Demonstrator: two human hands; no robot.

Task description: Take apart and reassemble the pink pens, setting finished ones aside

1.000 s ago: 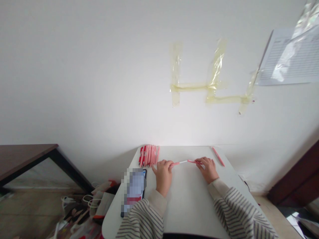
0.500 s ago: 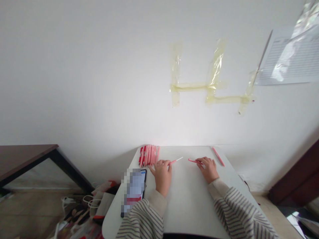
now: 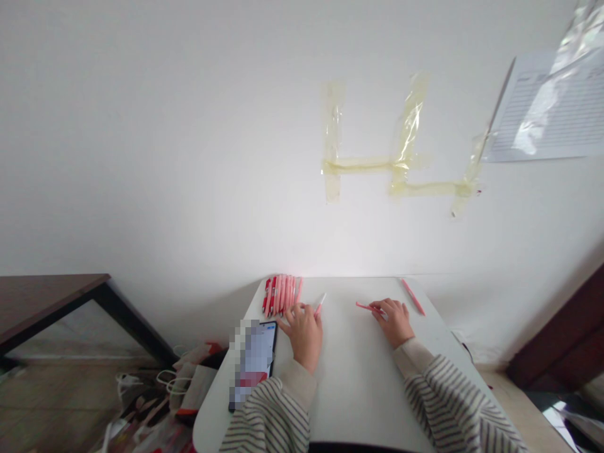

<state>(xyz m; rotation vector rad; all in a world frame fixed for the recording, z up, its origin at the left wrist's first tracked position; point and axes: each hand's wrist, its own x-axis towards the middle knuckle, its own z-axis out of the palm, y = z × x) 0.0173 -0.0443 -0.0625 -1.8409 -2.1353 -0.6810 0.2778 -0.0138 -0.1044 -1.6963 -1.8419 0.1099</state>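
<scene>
My left hand [image 3: 304, 333] is closed on a slim pink pen [image 3: 319, 306], whose white end points up and away from me. Across the table, my right hand [image 3: 395, 321] pinches a pink pen cap [image 3: 364, 306] that sticks out to the left of its fingers. A gap separates the two pink pieces. Just beyond my left hand lies a row of several pink and red pens [image 3: 281, 296], side by side. One more pink pen [image 3: 413, 297] rests by itself beyond my right hand, near the table's right edge.
The white table [image 3: 358, 390] stands against a wall with yellowed tape [image 3: 361, 165]. A phone [image 3: 257, 362], partly blurred out, lies by my left forearm. Bags and cables [image 3: 174, 384] crowd the floor at left, below a brown table [image 3: 56, 286].
My left hand has drawn slightly left and turned the pen, so its white end now points more steeply away from me. My right hand with the pen cap has hardly moved.
</scene>
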